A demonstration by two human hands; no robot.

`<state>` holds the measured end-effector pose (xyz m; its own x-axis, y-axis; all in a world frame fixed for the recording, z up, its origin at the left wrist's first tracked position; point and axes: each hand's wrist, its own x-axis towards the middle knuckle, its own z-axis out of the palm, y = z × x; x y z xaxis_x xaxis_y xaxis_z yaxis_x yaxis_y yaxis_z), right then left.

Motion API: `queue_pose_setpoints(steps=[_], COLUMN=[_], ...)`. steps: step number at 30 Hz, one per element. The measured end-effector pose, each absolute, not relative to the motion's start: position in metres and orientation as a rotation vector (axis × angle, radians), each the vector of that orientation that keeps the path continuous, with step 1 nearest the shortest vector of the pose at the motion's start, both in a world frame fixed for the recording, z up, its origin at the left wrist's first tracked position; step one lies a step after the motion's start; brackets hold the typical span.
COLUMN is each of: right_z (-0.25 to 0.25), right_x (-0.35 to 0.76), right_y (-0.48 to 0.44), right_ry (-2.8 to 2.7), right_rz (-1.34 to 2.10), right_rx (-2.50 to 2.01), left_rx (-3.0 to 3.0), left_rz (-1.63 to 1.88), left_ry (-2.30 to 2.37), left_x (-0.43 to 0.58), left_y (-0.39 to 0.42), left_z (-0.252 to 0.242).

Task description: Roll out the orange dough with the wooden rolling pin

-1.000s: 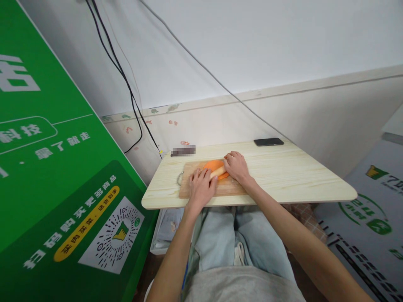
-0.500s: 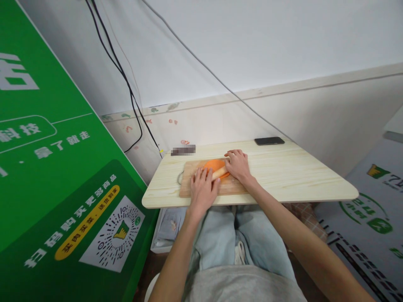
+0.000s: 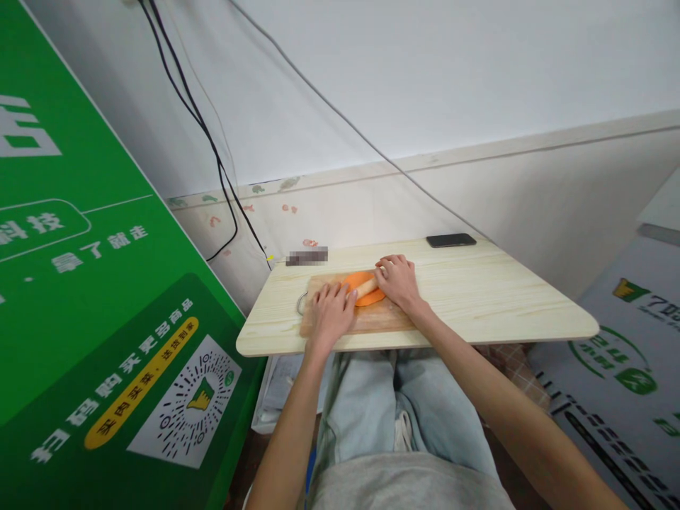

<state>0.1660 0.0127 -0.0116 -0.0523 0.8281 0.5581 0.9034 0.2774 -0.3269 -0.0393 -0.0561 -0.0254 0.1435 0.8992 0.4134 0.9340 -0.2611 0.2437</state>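
Observation:
A flat orange sheet (image 3: 370, 297), which looks like dough, lies on a wooden board (image 3: 390, 320) with a metal ring handle. Across the sheet, at a slant, rests a light wooden rolling pin (image 3: 365, 287). My left hand (image 3: 333, 312) is on the pin's near left end, fingers laid over it. On its far right end is my right hand (image 3: 397, 278), with the fingers curled over the wood. Parts of the sheet and both ends of the pin are hidden under my hands.
The board lies on a pale wooden table (image 3: 494, 297). A black phone (image 3: 451, 240) is at its back right, a blurred dark object (image 3: 307, 256) at its back left. A green sign (image 3: 106, 283) stands at the left. Cables hang along the wall.
My left hand has shifted slightly left and my right hand a little as well, both still on the pin. The view has moved slightly, and the orange sheet shows in a somewhat different shape.

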Motion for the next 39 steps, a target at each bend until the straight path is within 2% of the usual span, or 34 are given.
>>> queue_pose_setpoints(steps=[9, 32, 39], right_z=[-0.008, -0.001, -0.001], right_x=[0.164, 0.163, 0.163], right_y=[0.010, 0.012, 0.012], right_ry=[-1.862, -2.001, -2.025], right_rz=[-0.181, -0.096, -0.075], right_rx=[-1.583, -1.548, -1.549], left_rx=[-2.301, -2.315, -2.314], left_rz=[-0.816, -0.698, -0.699], left_ry=[-1.724, -1.757, -1.818], left_x=[-0.014, -0.022, -0.033], left_y=[-0.101, -0.093, -0.066], left_z=[-0.045, -0.028, -0.025])
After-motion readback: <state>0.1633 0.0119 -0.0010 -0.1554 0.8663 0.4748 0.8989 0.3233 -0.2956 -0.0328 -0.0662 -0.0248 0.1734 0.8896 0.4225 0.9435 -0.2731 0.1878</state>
